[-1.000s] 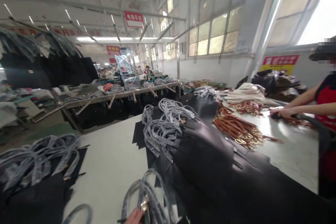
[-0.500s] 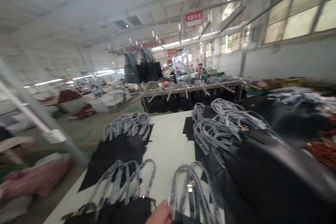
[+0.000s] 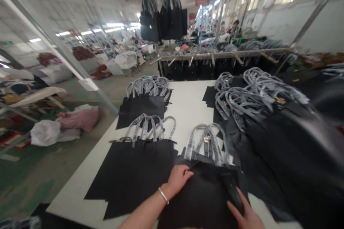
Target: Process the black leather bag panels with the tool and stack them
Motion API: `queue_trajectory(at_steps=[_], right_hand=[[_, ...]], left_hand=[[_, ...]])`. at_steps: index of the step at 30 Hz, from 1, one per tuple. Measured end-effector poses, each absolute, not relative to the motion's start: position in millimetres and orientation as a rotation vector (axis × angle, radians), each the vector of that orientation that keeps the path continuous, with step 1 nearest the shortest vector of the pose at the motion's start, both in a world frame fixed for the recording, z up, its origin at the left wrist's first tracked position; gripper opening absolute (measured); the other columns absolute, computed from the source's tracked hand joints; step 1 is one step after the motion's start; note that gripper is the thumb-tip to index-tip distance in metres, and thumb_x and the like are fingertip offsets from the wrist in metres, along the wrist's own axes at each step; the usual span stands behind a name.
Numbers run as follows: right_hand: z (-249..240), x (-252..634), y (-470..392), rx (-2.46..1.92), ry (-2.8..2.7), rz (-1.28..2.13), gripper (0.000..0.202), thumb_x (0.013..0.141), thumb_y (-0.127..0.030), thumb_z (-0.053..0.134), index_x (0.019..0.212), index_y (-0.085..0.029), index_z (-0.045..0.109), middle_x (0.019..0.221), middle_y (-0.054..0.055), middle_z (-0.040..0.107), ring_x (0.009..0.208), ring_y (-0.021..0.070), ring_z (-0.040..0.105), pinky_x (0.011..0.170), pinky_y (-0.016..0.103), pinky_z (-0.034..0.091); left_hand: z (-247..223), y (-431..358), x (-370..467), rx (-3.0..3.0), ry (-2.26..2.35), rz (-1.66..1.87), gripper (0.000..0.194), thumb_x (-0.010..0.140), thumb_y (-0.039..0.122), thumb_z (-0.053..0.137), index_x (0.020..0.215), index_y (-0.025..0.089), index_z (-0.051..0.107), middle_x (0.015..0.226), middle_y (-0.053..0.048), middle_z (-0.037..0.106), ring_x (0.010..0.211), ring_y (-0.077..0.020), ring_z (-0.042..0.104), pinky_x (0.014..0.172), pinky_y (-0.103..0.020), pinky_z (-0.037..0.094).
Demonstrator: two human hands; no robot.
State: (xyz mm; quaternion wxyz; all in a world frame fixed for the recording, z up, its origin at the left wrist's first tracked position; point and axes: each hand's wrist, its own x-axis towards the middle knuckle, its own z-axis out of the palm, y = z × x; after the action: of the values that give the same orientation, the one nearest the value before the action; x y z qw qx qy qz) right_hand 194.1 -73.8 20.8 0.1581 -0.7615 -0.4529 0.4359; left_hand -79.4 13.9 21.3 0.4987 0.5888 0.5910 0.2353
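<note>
A black tote bag (image 3: 204, 196) lies flat on the table in front of me. Its handles (image 3: 192, 141), wrapped in clear film, point away from me, and a gold-coloured metal piece (image 3: 206, 139) shows between them. My left hand (image 3: 179, 179), a bracelet at its wrist, is closed at the bag's upper left edge, thumb and fingers pinching there. Over the bag's right side, my right hand (image 3: 245, 212) grips a dark elongated hand tool (image 3: 232, 191); its exact kind is blurred. Left of this bag lies a stack of similar black bags (image 3: 134, 168).
Another bag stack (image 3: 142, 109) sits farther back on the white table (image 3: 188, 103). A large heap of black bags (image 3: 285, 146) covers the right side. Beyond stands a metal rack (image 3: 225, 55); more bags (image 3: 163, 21) hang above. A slanted metal post (image 3: 67, 61) rises at left.
The view has tilted down, so the near bags show more fully. One hand showed at the bottom edge before; now both are over the near bag, the right with the dark tool.
</note>
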Motion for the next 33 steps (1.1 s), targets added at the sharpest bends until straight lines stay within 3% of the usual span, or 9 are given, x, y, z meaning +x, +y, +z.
queue_trajectory(at_steps=[1, 3, 8, 11, 15, 25, 30, 33], right_hand=[[27, 194, -77, -2.153, -1.320, 1.244, 0.064, 0.089, -0.048, 0.044, 0.144, -0.019, 0.031, 0.046, -0.005, 0.054, 0.051, 0.0233, 0.065, 0.051, 0.032, 0.051], [45, 192, -79, -2.037, -1.372, 1.296, 0.070, 0.087, -0.049, 0.046, 0.145, -0.012, 0.029, 0.037, -0.009, 0.046, 0.040, 0.0203, 0.059, 0.046, 0.029, 0.048], [89, 182, -76, -1.897, -1.283, 1.516, 0.075, 0.081, -0.047, 0.053, 0.144, -0.015, 0.030, 0.050, -0.008, 0.051, 0.034, 0.0121, 0.051, 0.034, 0.022, 0.039], [98, 170, -80, -1.763, -1.318, 1.683, 0.071, 0.082, -0.041, 0.055, 0.145, -0.019, 0.031, 0.052, -0.009, 0.051, 0.034, 0.0092, 0.049, 0.034, 0.019, 0.038], [96, 153, -77, -1.618, -1.424, 1.830, 0.066, 0.083, -0.035, 0.054, 0.144, -0.023, 0.033, 0.053, -0.010, 0.051, 0.032, 0.0071, 0.047, 0.033, 0.017, 0.039], [89, 152, -62, -1.531, -1.382, 1.981, 0.066, 0.083, -0.044, 0.056, 0.143, -0.024, 0.035, 0.056, -0.009, 0.051, 0.033, 0.0069, 0.049, 0.033, 0.016, 0.039], [84, 158, -41, -1.597, -1.365, 1.748, 0.070, 0.082, -0.046, 0.056, 0.144, -0.021, 0.032, 0.055, -0.009, 0.051, 0.034, 0.0087, 0.050, 0.033, 0.018, 0.039], [82, 169, -41, -1.663, -1.346, 1.730, 0.071, 0.082, -0.045, 0.057, 0.144, -0.020, 0.032, 0.054, -0.009, 0.050, 0.034, 0.0092, 0.050, 0.033, 0.018, 0.038]], left_hand=[[20, 8, -76, 1.283, 1.381, 0.617, 0.032, 0.079, 0.044, 0.059, 0.065, 0.016, 0.055, 0.064, -0.003, 0.056, 0.069, -0.0184, 0.058, 0.072, -0.032, 0.046], [17, -5, -67, 1.137, 1.292, 0.641, 0.037, 0.081, 0.051, 0.052, 0.073, 0.015, 0.056, 0.068, -0.004, 0.059, 0.064, -0.0161, 0.059, 0.065, -0.030, 0.048], [16, -34, -51, 0.807, 1.105, 0.791, 0.043, 0.075, 0.050, 0.063, 0.095, 0.012, 0.058, 0.093, -0.009, 0.062, 0.073, -0.0146, 0.061, 0.069, -0.030, 0.051], [20, -43, -48, 0.678, 1.065, 0.865, 0.042, 0.072, 0.045, 0.070, 0.096, 0.011, 0.061, 0.092, -0.009, 0.063, 0.075, -0.0147, 0.060, 0.069, -0.029, 0.051], [24, -46, -48, 0.785, 1.059, 0.869, 0.033, 0.076, 0.038, 0.065, 0.096, 0.011, 0.065, 0.084, -0.008, 0.065, 0.075, -0.0148, 0.060, 0.066, -0.026, 0.047], [27, -55, -44, 0.712, 1.104, 0.918, 0.025, 0.066, 0.021, 0.058, 0.087, 0.009, 0.067, 0.074, -0.005, 0.063, 0.064, -0.0133, 0.056, 0.057, -0.024, 0.041], [28, -53, -34, 0.480, 1.087, 0.932, 0.029, 0.069, 0.030, 0.057, 0.085, 0.008, 0.067, 0.078, -0.009, 0.064, 0.060, -0.0113, 0.052, 0.050, -0.022, 0.031], [22, -51, -32, 0.354, 1.111, 0.869, 0.032, 0.071, 0.035, 0.062, 0.089, 0.009, 0.065, 0.072, -0.004, 0.060, 0.053, -0.0080, 0.044, 0.045, -0.020, 0.022]])
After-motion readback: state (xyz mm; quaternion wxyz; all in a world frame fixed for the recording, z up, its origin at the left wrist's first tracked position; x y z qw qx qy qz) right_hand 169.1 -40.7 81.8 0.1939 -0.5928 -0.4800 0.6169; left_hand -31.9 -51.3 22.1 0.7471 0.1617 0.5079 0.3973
